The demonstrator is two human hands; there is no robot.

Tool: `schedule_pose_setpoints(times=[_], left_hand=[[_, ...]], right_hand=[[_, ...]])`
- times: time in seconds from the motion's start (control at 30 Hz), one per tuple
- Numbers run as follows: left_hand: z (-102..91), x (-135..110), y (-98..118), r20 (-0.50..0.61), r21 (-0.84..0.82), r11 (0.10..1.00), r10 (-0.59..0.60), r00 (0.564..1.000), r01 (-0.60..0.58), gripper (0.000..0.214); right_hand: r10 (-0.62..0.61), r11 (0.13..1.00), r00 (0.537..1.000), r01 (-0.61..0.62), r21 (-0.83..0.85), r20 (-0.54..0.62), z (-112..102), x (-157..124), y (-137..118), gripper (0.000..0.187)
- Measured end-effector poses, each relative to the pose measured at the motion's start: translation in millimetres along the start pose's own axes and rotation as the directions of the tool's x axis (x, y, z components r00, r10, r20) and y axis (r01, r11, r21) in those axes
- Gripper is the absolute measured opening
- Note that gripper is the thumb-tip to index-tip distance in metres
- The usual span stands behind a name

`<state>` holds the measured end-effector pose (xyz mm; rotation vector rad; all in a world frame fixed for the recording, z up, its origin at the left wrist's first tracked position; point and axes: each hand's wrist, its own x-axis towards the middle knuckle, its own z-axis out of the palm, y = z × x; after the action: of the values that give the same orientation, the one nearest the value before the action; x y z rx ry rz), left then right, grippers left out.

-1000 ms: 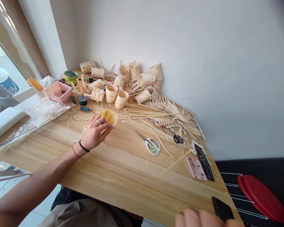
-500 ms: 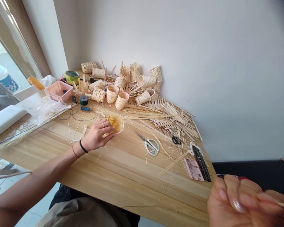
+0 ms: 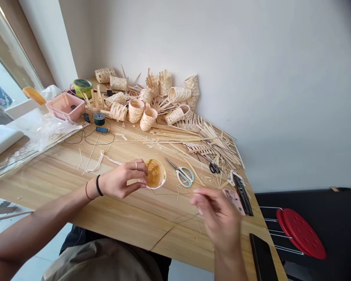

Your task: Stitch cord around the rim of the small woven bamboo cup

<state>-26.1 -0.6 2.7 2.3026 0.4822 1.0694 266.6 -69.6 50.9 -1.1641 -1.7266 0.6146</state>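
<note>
Nearest the front edge of the wooden bench (image 3: 128, 222), the left hand (image 3: 119, 179) is clamped around a small woven basket (image 3: 155, 174) near the middle of the bench, its yellowish inside facing up toward the camera. The right hand (image 3: 218, 218) is raised, blurred, toward the right edge, fingertips drawn close together; whether they pinch anything cannot be told. A black phone (image 3: 261, 259) lies at that edge, near the front corner. Just beyond the basket lie white-handled scissors (image 3: 183, 176) among loose thin strips (image 3: 213, 136). Farther back, woven baskets (image 3: 136, 110) crowd the back corner against the wall, beside a pink tray (image 3: 66, 106) and a dark green spool (image 3: 99, 119).
</note>
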Motion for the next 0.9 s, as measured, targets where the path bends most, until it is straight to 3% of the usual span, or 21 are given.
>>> schedule_pose_setpoints(times=[0.07,0.17,0.3,0.5,0.7,0.9], left_hand=[[0.6,0,2,0.019,-0.015,1.0,-0.006,1.0,0.007,0.007],[-0.2,1,3,0.02,-0.023,1.0,-0.007,1.0,0.008,0.006],[-0.6,1,2,-0.016,0.0,1.0,0.005,1.0,-0.005,0.012],[2.1,-1,0,-0.025,-0.012,1.0,0.007,1.0,-0.007,0.012],[3.5,-1,-1,0.007,0.012,0.998,0.055,0.998,-0.055,0.014],[4.4,0,0,-0.001,0.018,0.997,0.071,0.997,-0.071,0.012]], right_hand=[[-0.019,0.999,0.985,0.025,-0.032,0.174,17,7,-5,0.011],[-0.069,0.993,0.955,0.094,-0.073,0.287,34,20,-11,0.011],[-0.135,0.978,0.925,0.182,-0.103,0.354,42,30,-15,0.013],[-0.09,0.969,0.888,0.183,-0.167,0.451,40,37,-14,0.022],[-0.113,0.941,0.807,0.275,-0.199,0.58,40,48,-13,0.03],[-0.08,0.902,0.738,0.339,-0.266,0.67,43,57,-12,0.026]])
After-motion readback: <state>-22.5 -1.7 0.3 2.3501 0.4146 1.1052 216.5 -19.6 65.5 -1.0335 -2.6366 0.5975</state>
